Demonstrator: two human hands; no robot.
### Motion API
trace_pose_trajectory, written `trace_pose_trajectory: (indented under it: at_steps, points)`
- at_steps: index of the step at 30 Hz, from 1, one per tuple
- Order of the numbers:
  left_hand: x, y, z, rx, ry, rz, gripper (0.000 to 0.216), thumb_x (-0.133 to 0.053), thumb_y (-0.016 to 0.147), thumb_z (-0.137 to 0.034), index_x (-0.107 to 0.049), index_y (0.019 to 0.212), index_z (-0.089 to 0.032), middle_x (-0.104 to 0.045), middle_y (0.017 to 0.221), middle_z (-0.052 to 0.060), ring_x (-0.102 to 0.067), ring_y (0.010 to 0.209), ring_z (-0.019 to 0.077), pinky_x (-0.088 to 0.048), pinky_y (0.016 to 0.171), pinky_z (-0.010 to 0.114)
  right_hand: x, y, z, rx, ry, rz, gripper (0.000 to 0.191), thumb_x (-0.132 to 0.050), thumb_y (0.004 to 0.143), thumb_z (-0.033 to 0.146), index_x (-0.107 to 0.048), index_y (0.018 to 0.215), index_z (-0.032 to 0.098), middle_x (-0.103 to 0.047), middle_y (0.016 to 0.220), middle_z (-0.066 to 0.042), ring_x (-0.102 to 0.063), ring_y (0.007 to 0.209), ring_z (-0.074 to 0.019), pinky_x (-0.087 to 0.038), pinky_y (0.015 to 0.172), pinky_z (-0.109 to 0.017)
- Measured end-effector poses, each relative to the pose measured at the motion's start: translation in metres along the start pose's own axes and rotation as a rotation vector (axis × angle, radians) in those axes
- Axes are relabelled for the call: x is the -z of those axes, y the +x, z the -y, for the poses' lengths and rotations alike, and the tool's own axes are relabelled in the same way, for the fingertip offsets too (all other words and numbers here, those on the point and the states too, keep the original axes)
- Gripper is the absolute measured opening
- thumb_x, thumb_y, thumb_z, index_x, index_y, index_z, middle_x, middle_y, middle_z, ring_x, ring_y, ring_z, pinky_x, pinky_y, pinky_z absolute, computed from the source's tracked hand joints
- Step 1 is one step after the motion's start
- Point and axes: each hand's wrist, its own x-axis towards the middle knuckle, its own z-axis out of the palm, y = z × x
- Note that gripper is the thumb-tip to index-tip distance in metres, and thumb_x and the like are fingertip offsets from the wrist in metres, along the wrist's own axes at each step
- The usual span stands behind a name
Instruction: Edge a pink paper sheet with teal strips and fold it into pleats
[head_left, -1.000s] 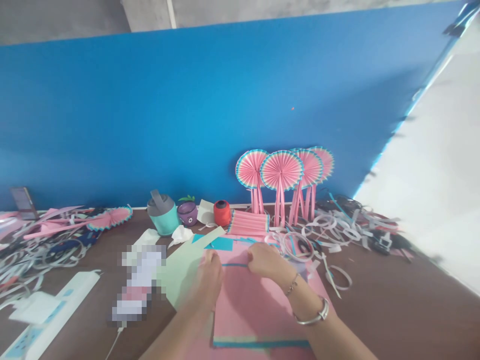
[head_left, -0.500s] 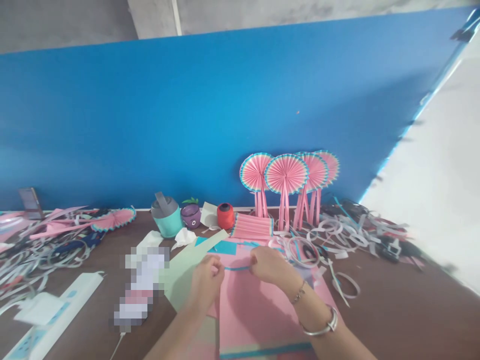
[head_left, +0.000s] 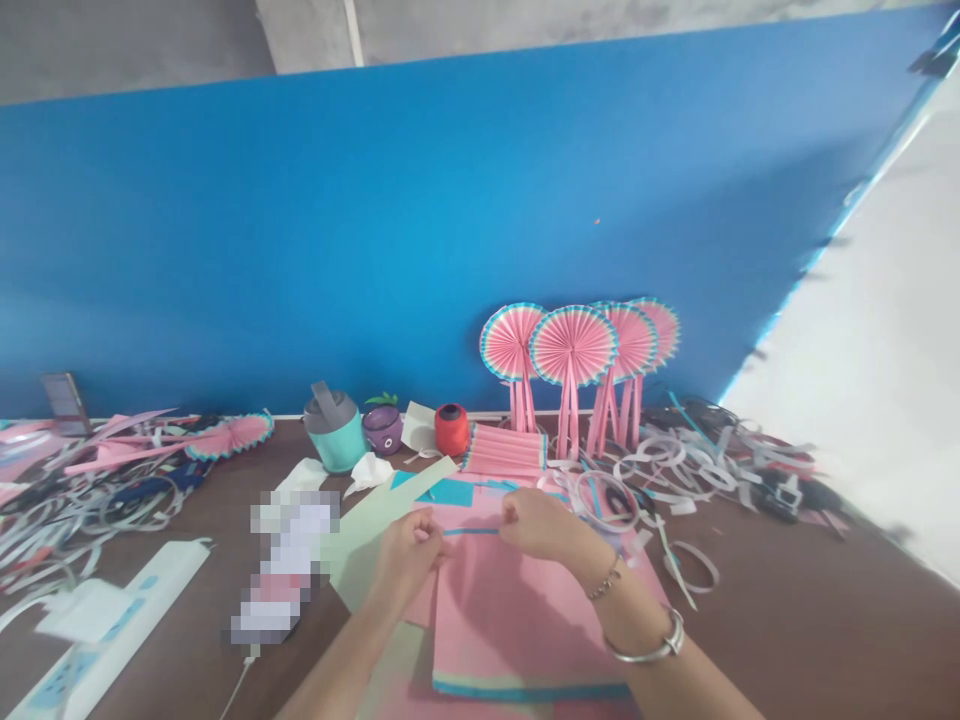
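A pink paper sheet (head_left: 510,620) with a teal strip along its near edge lies on the brown table (head_left: 787,620). My left hand (head_left: 405,555) and my right hand (head_left: 540,525) are both closed in a pinch on the far edge of the sheet. Between them runs a thin teal strip (head_left: 471,531) along that edge. My right wrist wears a silver bangle and a thin bracelet. A pale green sheet (head_left: 367,535) lies under my left hand.
Several pink pleated paper fans (head_left: 574,350) stand against the blue wall. A folded pink pleated piece (head_left: 504,452), red thread spool (head_left: 451,429), teal cup (head_left: 334,430) and purple pot (head_left: 382,428) sit behind. Curled paper strips litter both sides. A white power strip (head_left: 112,630) lies left.
My left hand went from lying flat on the sheet to a pinch on its far edge. Both hands lifted that edge slightly. The view shifted a little.
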Motion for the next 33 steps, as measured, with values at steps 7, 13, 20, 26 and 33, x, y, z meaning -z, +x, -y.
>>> trace_pose_trajectory:
  at_steps: [7, 13, 20, 26, 33]
  points:
    - [-0.002, 0.001, 0.009, -0.050, -0.048, 0.021, 0.023, -0.070, 0.070, -0.034, -0.060, 0.082, -0.017, -0.073, 0.083, 0.007, -0.074, 0.070, 0.0207, -0.059, 0.064, 0.028, 0.004, -0.004, 0.003, 0.052, -0.007, 0.012, 0.020, -0.053, 0.070, 0.013, -0.038, 0.057, 0.018, -0.032, 0.057, 0.005, -0.032, 0.057, -0.0102, -0.016, 0.054, -0.028]
    - [0.000, 0.006, 0.020, -0.115, 0.032, 0.021, 0.025, -0.067, 0.074, -0.041, -0.055, 0.069, -0.020, -0.074, 0.084, 0.008, -0.074, 0.074, 0.0228, -0.059, 0.068, 0.031, 0.011, -0.008, 0.005, 0.052, 0.060, 0.064, 0.015, -0.052, 0.069, 0.012, -0.043, 0.058, 0.018, -0.040, 0.056, 0.004, -0.036, 0.057, -0.0099, -0.019, 0.053, -0.026]
    - [-0.001, 0.002, 0.012, -0.107, 0.098, 0.034, 0.018, -0.061, 0.078, -0.035, -0.053, 0.071, -0.020, -0.074, 0.086, 0.009, -0.073, 0.076, 0.0213, -0.059, 0.070, 0.030, 0.014, -0.008, 0.004, 0.066, 0.107, 0.102, 0.010, -0.052, 0.070, 0.013, -0.052, 0.061, 0.017, -0.049, 0.059, 0.004, -0.037, 0.058, -0.0099, -0.021, 0.053, -0.026]
    - [0.003, 0.000, 0.008, -0.148, 0.134, -0.006, 0.013, -0.052, 0.081, -0.029, -0.050, 0.074, -0.019, -0.063, 0.120, 0.015, -0.072, 0.072, 0.0172, -0.060, 0.067, 0.030, 0.011, -0.009, 0.007, 0.042, 0.040, 0.048, 0.011, -0.052, 0.071, 0.011, -0.058, 0.064, 0.016, -0.051, 0.062, 0.002, -0.042, 0.060, -0.0111, -0.023, 0.055, -0.026]
    - [0.003, -0.006, 0.003, -0.270, 0.207, -0.087, 0.019, -0.046, 0.085, -0.038, -0.051, 0.076, -0.022, -0.068, 0.078, 0.004, -0.068, 0.063, 0.0169, -0.056, 0.059, 0.028, 0.004, -0.004, 0.005, 0.025, 0.018, -0.025, 0.012, -0.053, 0.073, 0.010, -0.063, 0.070, 0.016, -0.061, 0.074, -0.002, -0.048, 0.066, -0.0122, -0.027, 0.058, -0.024]
